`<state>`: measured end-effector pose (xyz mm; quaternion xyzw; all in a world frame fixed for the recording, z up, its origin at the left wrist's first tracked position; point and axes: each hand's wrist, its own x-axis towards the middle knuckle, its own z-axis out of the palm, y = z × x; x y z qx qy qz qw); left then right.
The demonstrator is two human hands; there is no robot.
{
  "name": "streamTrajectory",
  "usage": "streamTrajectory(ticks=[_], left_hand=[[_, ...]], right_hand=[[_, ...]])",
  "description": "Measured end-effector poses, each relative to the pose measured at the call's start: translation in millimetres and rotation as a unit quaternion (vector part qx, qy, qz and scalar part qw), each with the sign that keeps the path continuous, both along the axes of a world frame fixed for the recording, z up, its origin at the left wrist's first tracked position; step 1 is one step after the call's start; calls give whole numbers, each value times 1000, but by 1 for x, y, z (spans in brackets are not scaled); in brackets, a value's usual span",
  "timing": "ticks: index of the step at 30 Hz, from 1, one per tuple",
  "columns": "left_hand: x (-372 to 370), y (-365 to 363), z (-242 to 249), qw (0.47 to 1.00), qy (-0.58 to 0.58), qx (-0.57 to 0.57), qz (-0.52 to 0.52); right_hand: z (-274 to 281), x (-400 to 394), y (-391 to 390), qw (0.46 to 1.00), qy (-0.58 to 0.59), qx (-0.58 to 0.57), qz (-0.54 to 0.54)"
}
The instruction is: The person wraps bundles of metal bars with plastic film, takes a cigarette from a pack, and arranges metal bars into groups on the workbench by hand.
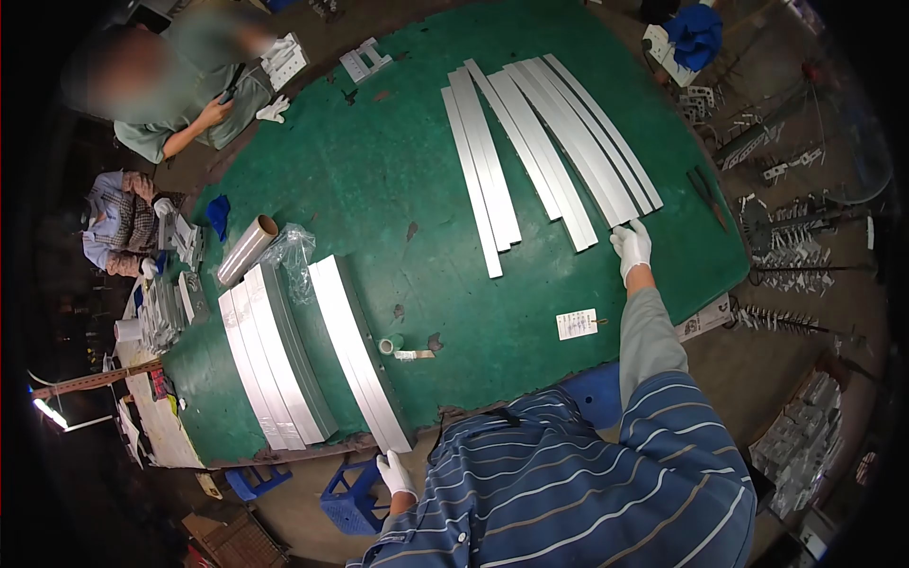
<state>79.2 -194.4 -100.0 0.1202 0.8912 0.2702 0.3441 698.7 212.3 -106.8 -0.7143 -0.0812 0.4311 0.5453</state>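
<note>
My right hand (632,248), in a white glove, reaches far out to the near end of a long silver metal bar (589,147). Its fingers are apart, with the tips right at the bar's end. Beside that bar lie further bars in loose groups, among them a left group (481,170) and a middle group (542,147). My left hand (395,474), also gloved in white, is low by the table's front edge. Its fingers are spread close to the near end of another pair of silver bars (358,355).
Film-wrapped bars (270,360) lie at the left, near a brown roll (248,248) and clear plastic (292,256). A tape roll (390,345) and paper tag (578,324) are on the green table (445,303). Co-workers (180,104) stand across; blue stools (350,506) are below.
</note>
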Motion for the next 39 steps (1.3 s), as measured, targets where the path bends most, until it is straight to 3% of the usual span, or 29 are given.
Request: streamTrajectory(ticks=[13,15,16,17,19,20,21,24,27,29,33,35,37,38,39], left_hand=[[0,-19,-16,999,22,26,-7],[0,-18,-24,999,35,30,-8],[1,-18,-22,999,37,34,3],[3,-20,-13,999,43,23,15],[13,-14,0,998,47,11,37],[19,-9,6,998,48,7,47],[27,-5,17,997,48,12,57],[43,6,52,994,75,11,73],[41,-15,44,993,98,14,70],[42,-28,18,991,103,7,82],[68,-33,55,989,79,19,121],[55,-61,1,987,119,22,102],[61,-25,36,977,91,139,131],[62,-4,67,977,82,140,136],[63,17,102,982,-36,152,103]], right_hand=[[-4,-18,-6,998,-64,9,-14],[31,-59,-1,929,-368,2,43],[72,-97,-1,950,-287,-1,126],[84,-131,3,917,-342,6,207],[81,-181,17,799,-507,34,321],[75,-200,29,770,-542,14,337],[74,-212,42,766,-544,24,341],[76,-247,82,752,-532,-111,372],[70,-265,94,720,-553,-201,368],[74,-265,98,710,-566,-216,360],[92,-270,77,733,-522,-212,381],[81,-271,54,726,-552,-202,357],[81,-266,20,741,-513,-196,387],[86,-268,-3,754,-498,-179,390],[82,-265,-29,778,-469,-140,393]])
